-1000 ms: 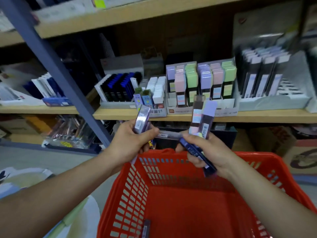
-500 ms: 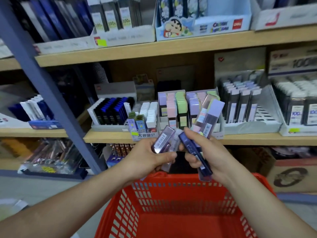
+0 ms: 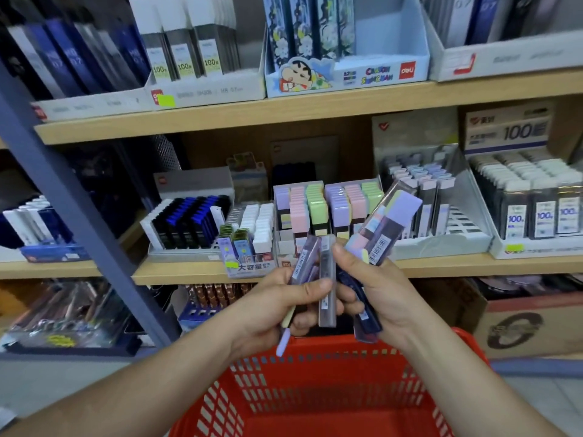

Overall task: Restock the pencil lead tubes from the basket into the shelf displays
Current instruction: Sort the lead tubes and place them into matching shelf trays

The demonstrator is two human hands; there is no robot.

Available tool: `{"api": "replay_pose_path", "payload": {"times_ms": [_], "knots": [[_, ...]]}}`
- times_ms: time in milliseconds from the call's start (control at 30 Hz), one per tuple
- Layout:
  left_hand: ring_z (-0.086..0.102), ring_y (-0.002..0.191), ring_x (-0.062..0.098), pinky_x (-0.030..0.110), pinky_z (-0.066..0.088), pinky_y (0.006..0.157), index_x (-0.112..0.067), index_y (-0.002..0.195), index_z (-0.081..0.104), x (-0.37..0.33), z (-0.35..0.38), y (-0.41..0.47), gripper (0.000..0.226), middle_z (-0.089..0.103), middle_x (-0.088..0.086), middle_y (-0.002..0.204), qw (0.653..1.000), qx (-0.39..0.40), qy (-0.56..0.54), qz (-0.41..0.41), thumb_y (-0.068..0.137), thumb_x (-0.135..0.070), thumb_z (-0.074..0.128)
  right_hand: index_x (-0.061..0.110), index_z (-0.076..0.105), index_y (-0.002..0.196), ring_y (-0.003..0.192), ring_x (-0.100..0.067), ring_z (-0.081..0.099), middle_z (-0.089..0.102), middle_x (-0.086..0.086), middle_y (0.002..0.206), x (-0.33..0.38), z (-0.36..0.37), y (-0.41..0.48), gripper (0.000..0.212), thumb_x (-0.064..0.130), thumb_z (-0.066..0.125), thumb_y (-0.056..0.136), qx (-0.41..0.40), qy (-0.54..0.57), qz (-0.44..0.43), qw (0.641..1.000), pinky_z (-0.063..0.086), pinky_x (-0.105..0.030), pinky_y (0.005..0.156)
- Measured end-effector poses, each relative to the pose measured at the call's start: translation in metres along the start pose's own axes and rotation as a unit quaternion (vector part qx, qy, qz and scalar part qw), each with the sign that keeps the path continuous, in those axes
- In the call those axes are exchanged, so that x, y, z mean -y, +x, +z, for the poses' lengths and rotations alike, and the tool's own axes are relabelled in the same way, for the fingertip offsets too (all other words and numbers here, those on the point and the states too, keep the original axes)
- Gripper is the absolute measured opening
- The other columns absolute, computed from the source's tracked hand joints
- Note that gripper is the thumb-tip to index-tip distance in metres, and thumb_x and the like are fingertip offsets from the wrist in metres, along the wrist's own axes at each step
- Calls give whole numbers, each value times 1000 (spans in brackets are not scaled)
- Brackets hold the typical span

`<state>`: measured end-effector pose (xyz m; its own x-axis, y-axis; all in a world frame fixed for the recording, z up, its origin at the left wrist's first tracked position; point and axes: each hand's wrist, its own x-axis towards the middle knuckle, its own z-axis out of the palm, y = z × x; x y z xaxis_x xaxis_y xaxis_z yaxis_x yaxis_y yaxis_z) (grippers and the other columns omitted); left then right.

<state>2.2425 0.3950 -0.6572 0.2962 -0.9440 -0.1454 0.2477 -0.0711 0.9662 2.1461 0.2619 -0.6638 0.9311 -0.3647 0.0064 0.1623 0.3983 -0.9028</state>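
My left hand (image 3: 277,307) grips a few slim translucent purple-grey lead tubes (image 3: 315,266), held upright above the red basket (image 3: 315,398). My right hand (image 3: 378,288) touches it and holds several more: pastel-capped tubes (image 3: 388,225) fanned up to the right and a dark blue tube (image 3: 362,310) pointing down. Behind the hands, on the middle shelf, stands the pastel display (image 3: 321,209) of purple, pink and green tubes. The basket's floor is mostly out of view.
A grey sloping shelf post (image 3: 63,197) crosses the left side. The middle shelf (image 3: 189,272) also carries a black-and-blue tube tray (image 3: 186,222), a white-capped display (image 3: 258,228), a grey tray (image 3: 435,216) and "100" boxes (image 3: 536,209). A cardboard box (image 3: 520,329) sits lower right.
The view has tilted up, showing the upper shelf. Both hands rose from the basket rim and came together, and the left hand's tubes now stand beside those in the right hand.
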Motion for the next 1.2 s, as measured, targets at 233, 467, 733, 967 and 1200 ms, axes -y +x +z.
{"api": "replay_pose_path", "payload": {"times_ms": [233,467,733,967,1200], "knots": [[37,39,8,17,30,38,-11,105,63,0,17,9,17,68,5,72,977,-113,175,50,92,-22,61,3,66,106,42,-11,42,58,-3,60,-7,-3,4,23,16,70,87,-108,-10,-17,994,33,-19,36],[43,39,10,18,32,36,-21,68,64,-9,16,13,19,57,3,53,943,-199,255,80,82,-16,75,6,67,103,44,-10,42,57,-3,65,-2,-10,5,20,19,68,88,-103,33,-4,994,32,-18,35],[41,39,11,18,33,37,-4,83,61,-23,3,18,22,48,4,47,954,-239,151,100,75,-16,77,12,68,100,47,-11,40,58,-4,69,14,-27,-2,30,27,72,74,6,-70,52,996,26,-18,38],[40,42,14,22,33,41,-7,95,58,-35,15,21,28,51,9,59,941,-226,188,166,81,-28,71,2,63,107,46,-12,40,56,-8,69,27,-23,-4,24,9,71,85,-17,-122,23,992,26,-19,39],[40,44,16,29,34,44,-37,123,45,-77,27,16,28,43,4,61,933,-195,210,216,96,-43,39,7,61,104,45,-10,38,58,-10,73,66,-20,-13,34,15,70,72,-15,-28,-21,999,24,-17,34]]}}
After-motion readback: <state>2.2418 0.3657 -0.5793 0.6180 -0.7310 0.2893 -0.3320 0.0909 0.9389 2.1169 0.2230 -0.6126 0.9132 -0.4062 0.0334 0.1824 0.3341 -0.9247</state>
